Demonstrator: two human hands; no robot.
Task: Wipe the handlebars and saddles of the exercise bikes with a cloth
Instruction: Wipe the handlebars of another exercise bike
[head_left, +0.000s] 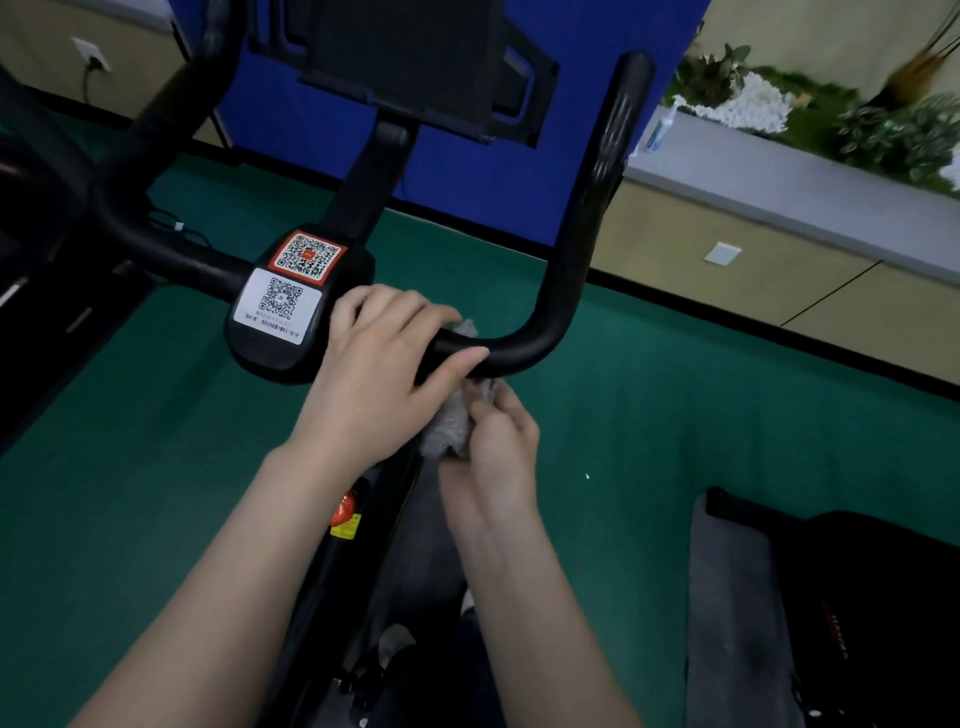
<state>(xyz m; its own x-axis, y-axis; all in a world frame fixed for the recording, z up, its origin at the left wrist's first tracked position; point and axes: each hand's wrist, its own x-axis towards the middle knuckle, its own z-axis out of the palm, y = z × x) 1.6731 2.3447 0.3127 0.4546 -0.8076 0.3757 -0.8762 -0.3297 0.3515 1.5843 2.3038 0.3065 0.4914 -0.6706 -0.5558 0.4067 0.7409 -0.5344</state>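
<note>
Below me I see a green floor (649, 415) that fills most of the view. The exercise bike (358, 582) stands on it directly under me, its black frame running down to the bottom edge. A second dark machine (41, 312) stands on the floor at my left. A thin black cable (171, 228) lies on the green behind the bars. A blue panel (457, 176) stands upright at the far edge. At lower right a grey mat (727, 597) lies flat on the floor, and a black bag-like thing (857, 597) overlaps it. A small white speck (587, 475) lies near the mat. A black skirting strip (779, 332) borders the floor.
</note>
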